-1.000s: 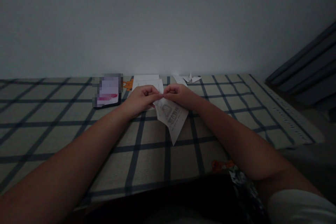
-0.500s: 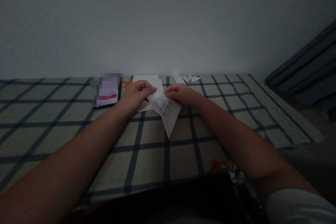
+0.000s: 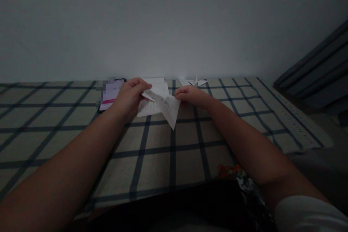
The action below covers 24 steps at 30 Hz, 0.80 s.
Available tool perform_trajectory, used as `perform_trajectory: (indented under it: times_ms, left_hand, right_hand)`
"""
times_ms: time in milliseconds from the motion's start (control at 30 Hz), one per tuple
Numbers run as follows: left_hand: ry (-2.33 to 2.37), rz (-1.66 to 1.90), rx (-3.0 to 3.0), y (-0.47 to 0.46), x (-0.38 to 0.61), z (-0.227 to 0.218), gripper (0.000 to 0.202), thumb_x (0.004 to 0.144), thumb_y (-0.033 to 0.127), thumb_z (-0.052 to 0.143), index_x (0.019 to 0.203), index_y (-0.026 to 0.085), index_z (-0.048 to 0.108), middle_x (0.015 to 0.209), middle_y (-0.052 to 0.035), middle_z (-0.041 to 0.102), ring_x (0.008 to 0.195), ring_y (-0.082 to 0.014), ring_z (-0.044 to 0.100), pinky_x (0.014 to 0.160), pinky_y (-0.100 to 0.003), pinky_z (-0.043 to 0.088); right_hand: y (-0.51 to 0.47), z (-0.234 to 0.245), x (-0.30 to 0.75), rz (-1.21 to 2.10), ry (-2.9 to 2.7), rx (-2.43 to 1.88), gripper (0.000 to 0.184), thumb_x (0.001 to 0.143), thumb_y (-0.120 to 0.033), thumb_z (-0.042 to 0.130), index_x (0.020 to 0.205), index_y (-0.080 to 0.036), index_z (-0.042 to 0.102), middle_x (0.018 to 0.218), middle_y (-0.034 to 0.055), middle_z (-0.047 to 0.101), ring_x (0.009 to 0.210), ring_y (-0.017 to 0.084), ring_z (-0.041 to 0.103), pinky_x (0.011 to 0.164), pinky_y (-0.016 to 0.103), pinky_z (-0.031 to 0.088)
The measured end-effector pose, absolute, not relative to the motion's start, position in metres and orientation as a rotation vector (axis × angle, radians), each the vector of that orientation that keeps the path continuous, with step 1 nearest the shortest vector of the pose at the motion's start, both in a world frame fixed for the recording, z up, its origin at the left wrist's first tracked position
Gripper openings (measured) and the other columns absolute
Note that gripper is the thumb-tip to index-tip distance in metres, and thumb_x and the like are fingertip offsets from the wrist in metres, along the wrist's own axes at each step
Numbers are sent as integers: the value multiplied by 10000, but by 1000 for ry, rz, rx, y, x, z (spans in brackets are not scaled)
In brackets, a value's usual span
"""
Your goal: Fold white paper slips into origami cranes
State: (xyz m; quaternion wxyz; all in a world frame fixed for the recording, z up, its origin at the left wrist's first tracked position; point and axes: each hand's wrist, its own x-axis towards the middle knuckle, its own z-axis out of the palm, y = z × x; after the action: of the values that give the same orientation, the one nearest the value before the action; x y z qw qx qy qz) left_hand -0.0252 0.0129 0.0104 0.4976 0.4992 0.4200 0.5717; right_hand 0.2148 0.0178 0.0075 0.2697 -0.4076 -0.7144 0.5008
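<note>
Between my two hands is a folded sheet of printed paper [image 3: 168, 106], held up above the cloth with one pointed corner hanging down. My left hand [image 3: 133, 96] pinches its left end between thumb and fingers. At its right edge, my right hand [image 3: 191, 96] closes on the paper with thumb and forefinger. Loose white sheets [image 3: 150, 108] lie flat beneath and behind the held paper, partly hidden by it. Beyond my right hand, a folded paper crane [image 3: 197, 82] rests near the wall.
A phone [image 3: 112, 92] with a lit screen lies left of my left hand, partly behind it. A checked tablecloth [image 3: 157, 152] covers the table up to a plain wall [image 3: 174, 25]. Dark curtain-like folds [image 3: 320, 61] hang at the right.
My left hand has moved left and my right hand slightly right, so they are farther apart. The paper between them has spread wider, and its lower point has risen.
</note>
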Motion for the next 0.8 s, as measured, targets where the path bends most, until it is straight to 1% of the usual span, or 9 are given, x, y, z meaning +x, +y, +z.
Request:
perform_trajectory:
  times_ms: [100,200,267,333,400,533,633,733,800]
  left_hand:
    - [1025,1443,1164,17,-29,11,181,645,190,731,563,180,571,544,21,529,451,-91,494,394,-191,416]
    - [978,1590,1050,26,-37,13,131,670,172,674,609,193,560,546,37,507,442,-91,494,371,-190,374]
    - [946,1637,1006,31,-41,13,176,681,166,650,579,196,509,516,49,463,411,-76,450,351,-183,332]
    - [959,1629,1057,30,-40,14,182,657,166,686,579,195,524,525,50,485,424,-72,457,357,-180,349]
    - [990,1549,1114,25,-36,13,182,637,181,725,590,193,550,546,44,529,444,-76,486,371,-179,376]
    - [989,1449,1246,11,-23,11,201,658,196,757,614,183,561,572,29,580,482,-93,538,432,-189,429]
    - [997,1456,1248,7,-19,12,173,692,212,757,662,181,590,606,24,603,517,-102,561,470,-196,450]
    - [989,1440,1193,8,-20,14,152,710,213,737,680,183,591,613,25,591,524,-104,555,481,-202,451]
    - [976,1432,1150,11,-21,13,137,712,210,719,681,188,587,606,28,572,520,-109,545,471,-206,444]
  right_hand:
    - [19,8,217,1393,-1897,-1083,109,805,-263,613,769,-161,633,664,-6,630,575,101,552,553,218,437]
    - [21,7,219,1402,-1861,-1096,99,795,-201,587,708,-160,606,648,1,625,561,94,547,545,213,440]
    - [23,7,220,1405,-1781,-1116,92,787,-188,594,699,-164,590,653,3,623,560,93,546,538,211,444]
    - [25,7,219,1415,-1663,-1113,92,799,-218,611,726,-173,580,682,3,623,581,99,559,539,213,458]
    - [27,6,218,1405,-1597,-1085,112,831,-289,620,794,-184,601,750,11,636,635,114,590,540,216,471]
    - [25,4,216,1370,-1759,-1046,281,862,-446,643,955,-184,687,903,44,684,730,134,611,578,226,475]
    - [21,4,214,1319,-1849,-1032,353,802,-483,724,910,-148,704,814,32,679,693,126,583,600,230,453]
    - [18,6,214,1220,-1813,-1026,353,801,-484,722,883,-142,691,736,9,639,641,113,551,573,229,415]
    - [18,6,214,1171,-1816,-1039,364,815,-503,704,873,-144,688,639,-24,565,570,98,485,521,225,351]
